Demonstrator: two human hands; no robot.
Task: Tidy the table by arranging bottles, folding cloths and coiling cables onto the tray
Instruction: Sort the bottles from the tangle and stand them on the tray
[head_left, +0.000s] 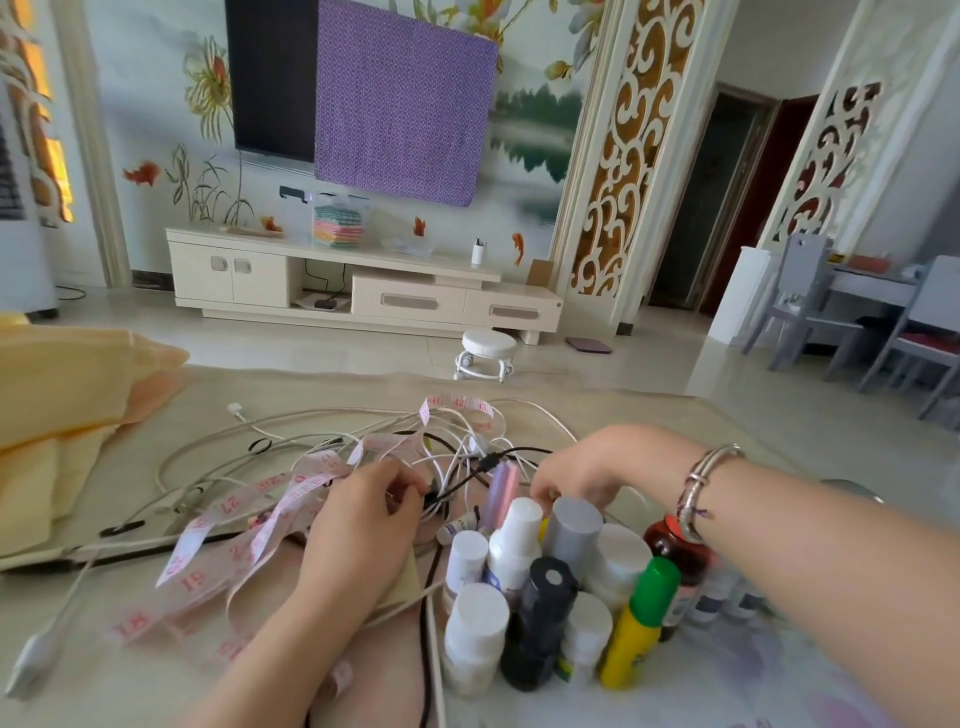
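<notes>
Bottle cluster (550, 592) upright on table (779, 675), white caps mostly. Cable tangle (322, 452) lies just behind it. Left hand (363, 514) grip pinches black cable (467, 478); right hand (576, 478) grip curled behind grey-capped bottle (574, 525), hold unclear.

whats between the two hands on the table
In the head view, between the left hand and the right hand lie tangled black and white cables and a slim lilac-and-pink tube standing behind the bottles.
</notes>
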